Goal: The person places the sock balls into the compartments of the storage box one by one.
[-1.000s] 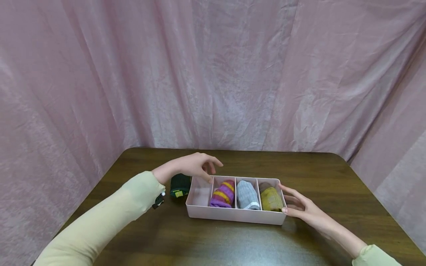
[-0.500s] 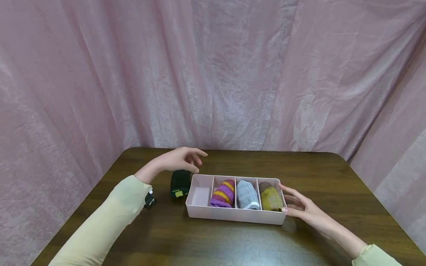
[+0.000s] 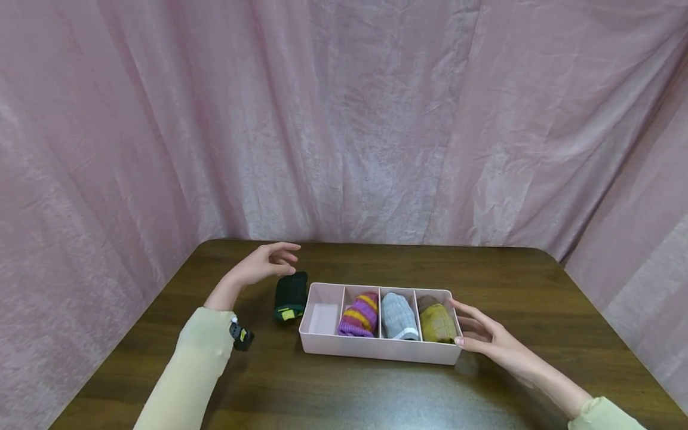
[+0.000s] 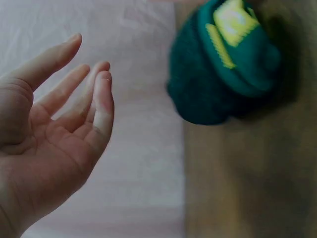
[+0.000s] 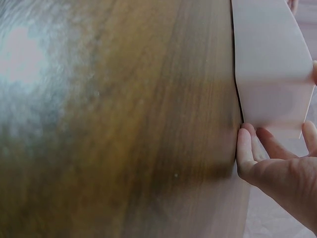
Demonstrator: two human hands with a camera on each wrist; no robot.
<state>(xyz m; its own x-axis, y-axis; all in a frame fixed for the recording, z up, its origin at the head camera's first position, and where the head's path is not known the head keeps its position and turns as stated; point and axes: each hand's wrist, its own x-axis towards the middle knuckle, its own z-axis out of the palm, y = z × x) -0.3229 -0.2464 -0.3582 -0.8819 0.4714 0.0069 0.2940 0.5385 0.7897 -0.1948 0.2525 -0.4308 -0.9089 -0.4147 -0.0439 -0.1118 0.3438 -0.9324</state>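
Note:
My left hand (image 3: 266, 263) hovers just behind and above a rolled dark green sock (image 3: 291, 297) with a yellow patch, its fingers loosely bent around nothing. The left wrist view shows the green sock (image 4: 223, 64) apart from the fingertips. A pale pink divided box (image 3: 381, 348) lies to the right of that sock. Its compartments hold a purple, red and yellow striped sock (image 3: 360, 315), a light grey sock (image 3: 399, 316) and a mustard sock (image 3: 438, 321); the leftmost compartment is bare. My right hand (image 3: 489, 334) holds the box's right end, thumb at the front corner, index finger at the back.
The box and the loose sock rest on a dark brown wooden table (image 3: 322, 394). Pink curtains (image 3: 344, 131) hang behind it and at both sides. A small black device (image 3: 242, 336) is strapped at my left wrist.
My left hand has moved left from over the box's leftmost compartment to above the green sock. My right hand has stayed at the box's right end.

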